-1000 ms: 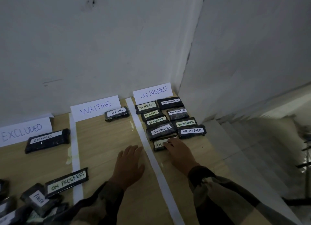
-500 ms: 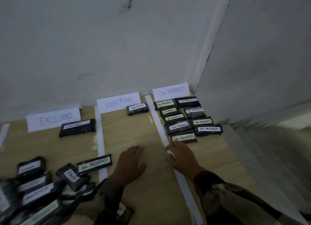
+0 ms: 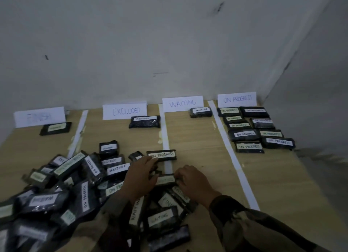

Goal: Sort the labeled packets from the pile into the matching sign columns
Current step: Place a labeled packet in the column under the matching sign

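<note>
Since each sign leans on the wall (image 3: 169,44) at the table's (image 3: 207,176) 12 o'clock edge, a packet laid below one reads as filed, and the white strips (image 3: 165,138) fence the columns apart. At 7 o'clock the pile (image 3: 62,178) lies heaped, labels facing every way, so the sorting looks far from done.

The left hand (image 3: 141,176) reaches out of the pile toward 12 o'clock, fingertips on the left end of a loose ON PROGRESS packet (image 3: 165,155) lying across the strip between the second and third columns. I cannot tell whether it pinches or merely touches. That packet probably belongs at 2 o'clock.

At 3 o'clock of that hand, the right hand (image 3: 194,182) curls its fingers on the right end of a blurred-label packet (image 3: 165,179) at the pile's edge, likely to lift and read it.

There are four signs: FINISH sign (image 3: 39,117), EXCLUDED sign (image 3: 124,111), WAITING sign (image 3: 182,103) and ON PROGRESS sign (image 3: 237,98). Three strips divide them. Filed so far are one FINISH packet (image 3: 55,128), one EXCLUDED packet (image 3: 144,121), one WAITING packet (image 3: 201,112) and nine in the ON PROGRESS group (image 3: 243,134). The pile overlaps too much to count.
</note>
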### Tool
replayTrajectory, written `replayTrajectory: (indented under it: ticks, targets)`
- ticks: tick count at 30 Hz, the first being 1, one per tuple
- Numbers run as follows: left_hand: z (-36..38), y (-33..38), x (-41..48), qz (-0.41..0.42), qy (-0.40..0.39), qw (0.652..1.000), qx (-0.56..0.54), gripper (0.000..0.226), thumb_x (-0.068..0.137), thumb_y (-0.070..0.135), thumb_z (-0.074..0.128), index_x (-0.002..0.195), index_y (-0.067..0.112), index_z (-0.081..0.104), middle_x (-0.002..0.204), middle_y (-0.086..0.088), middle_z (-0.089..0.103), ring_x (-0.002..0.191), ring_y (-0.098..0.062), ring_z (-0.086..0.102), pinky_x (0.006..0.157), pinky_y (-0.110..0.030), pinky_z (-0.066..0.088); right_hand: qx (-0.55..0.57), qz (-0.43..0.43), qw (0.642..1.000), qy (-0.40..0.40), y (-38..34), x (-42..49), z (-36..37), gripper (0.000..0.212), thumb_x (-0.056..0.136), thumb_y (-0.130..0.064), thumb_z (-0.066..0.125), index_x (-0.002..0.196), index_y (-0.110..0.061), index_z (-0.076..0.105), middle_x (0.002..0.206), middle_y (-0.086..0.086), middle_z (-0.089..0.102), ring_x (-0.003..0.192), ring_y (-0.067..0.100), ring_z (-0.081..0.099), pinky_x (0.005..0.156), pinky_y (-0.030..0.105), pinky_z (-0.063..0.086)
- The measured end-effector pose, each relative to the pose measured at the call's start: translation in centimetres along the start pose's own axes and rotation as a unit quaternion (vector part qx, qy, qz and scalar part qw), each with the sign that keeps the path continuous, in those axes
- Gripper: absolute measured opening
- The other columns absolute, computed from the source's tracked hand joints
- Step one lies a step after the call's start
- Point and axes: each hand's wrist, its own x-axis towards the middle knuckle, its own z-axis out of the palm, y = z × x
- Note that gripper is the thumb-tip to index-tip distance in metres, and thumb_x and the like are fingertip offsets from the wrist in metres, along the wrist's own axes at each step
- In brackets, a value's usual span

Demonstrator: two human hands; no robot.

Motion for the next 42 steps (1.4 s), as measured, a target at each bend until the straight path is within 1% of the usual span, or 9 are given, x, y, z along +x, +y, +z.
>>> replayTrajectory:
  ticks: [5,10,17,21,26,30,33,36,42]
  targets:
    - [-0.6,-2.7,-2.7,-0.001,-0.007,1.000,-0.009,0.056,0.079,0.037,0.051,0.132,0.018,0.052,0.133,-0.006,0.051,0.118,-0.025,0.051,0.095,-0.033,0.041,-0.038,0.081,0.996,-0.002,-2.1,-0.9,2.6,0.030,0.089,-0.027,0.050,0.118,-0.022,0.051,0.118,0.004,0.047,0.110,0.026,0.043,0.082,0.034,0.038]
    - [0.0,-4.2,-3.9,0.020,-0.028,0.999,-0.025,0.050,0.089,0.034,0.053,0.137,0.021,0.045,0.143,-0.002,0.041,0.131,-0.020,0.038,0.107,-0.032,0.032,-0.071,0.132,0.989,0.000,-2.9,-1.6,4.0,0.046,0.091,-0.041,0.050,0.133,-0.025,0.040,0.128,0.004,0.040,0.116,0.027,0.040,0.088,0.035,0.039]
    - [0.0,-4.9,-3.3,0.047,-0.021,0.998,-0.022,0.049,0.088,0.035,0.053,0.135,0.022,0.048,0.140,-0.001,0.045,0.129,-0.019,0.039,0.107,-0.033,0.034,-0.132,0.123,0.982,0.050,-4.5,1.2,3.8,0.037,0.092,-0.038,0.046,0.127,-0.026,0.046,0.121,0.004,0.044,0.109,0.027,0.043,0.084,0.034,0.037]
    - [-0.4,-5.1,-2.7,0.057,-0.008,0.998,-0.030,0.053,0.079,0.039,0.046,0.128,0.021,0.055,0.131,-0.001,0.053,0.119,-0.021,0.048,0.099,-0.034,0.039,-0.125,0.118,0.984,0.055,-4.6,3.7,3.3,0.038,0.094,-0.026,0.042,0.133,-0.025,0.042,0.131,0.005,0.042,0.115,0.029,0.041,0.087,0.036,0.038]
    - [-0.7,-5.6,-1.4,0.054,-0.011,0.998,-0.014,0.049,0.079,0.039,0.045,0.125,0.025,0.055,0.125,0.000,0.055,0.113,-0.021,0.049,0.092,-0.036,0.042,-0.099,0.085,0.991,0.030,-3.1,6.7,3.0,0.051,0.096,-0.022,0.041,0.146,-0.020,0.029,0.152,0.005,0.028,0.141,0.028,0.022,0.105,0.042,0.034]
    - [-0.5,-5.7,-0.6,0.040,-0.013,0.999,0.000,0.041,0.084,0.036,0.052,0.124,0.029,0.052,0.126,0.003,0.051,0.113,-0.018,0.047,0.093,-0.034,0.040,-0.121,0.070,0.990,-0.011,-1.9,8.3,3.4,0.055,0.097,-0.023,0.039,0.149,-0.019,0.021,0.156,0.004,0.022,0.145,0.027,0.012,0.111,0.044,0.025]
    - [-0.5,-5.5,-0.2,0.028,-0.016,0.999,-0.001,0.047,0.083,0.040,0.047,0.129,0.029,0.048,0.128,0.002,0.050,0.115,-0.020,0.046,0.094,-0.036,0.038,-0.173,0.057,0.983,-0.023,-1.6,8.5,3.4,0.056,0.096,-0.023,0.041,0.148,-0.018,0.022,0.147,0.008,0.033,0.138,0.028,0.026,0.105,0.042,0.029]
    - [-0.6,-5.3,0.4,0.017,-0.006,1.000,-0.018,0.055,0.081,0.040,0.047,0.134,0.028,0.041,0.133,0.001,0.047,0.120,-0.021,0.044,0.096,-0.038,0.039,-0.202,0.060,0.977,-0.034,-1.3,8.3,3.4,0.052,0.092,-0.025,0.048,0.142,-0.020,0.035,0.130,0.008,0.042,0.120,0.029,0.041,0.093,0.038,0.033]
    - [-0.2,-4.3,1.6,0.003,0.032,0.998,-0.057,0.052,0.089,0.038,0.054,0.136,0.019,0.043,0.133,-0.004,0.049,0.123,-0.025,0.045,0.099,-0.037,0.039,-0.112,0.010,0.993,0.033,-1.2,7.1,2.3,0.036,0.095,-0.022,0.048,0.130,-0.020,0.056,0.110,0.009,0.051,0.096,0.030,0.052,0.067,0.031,0.038]
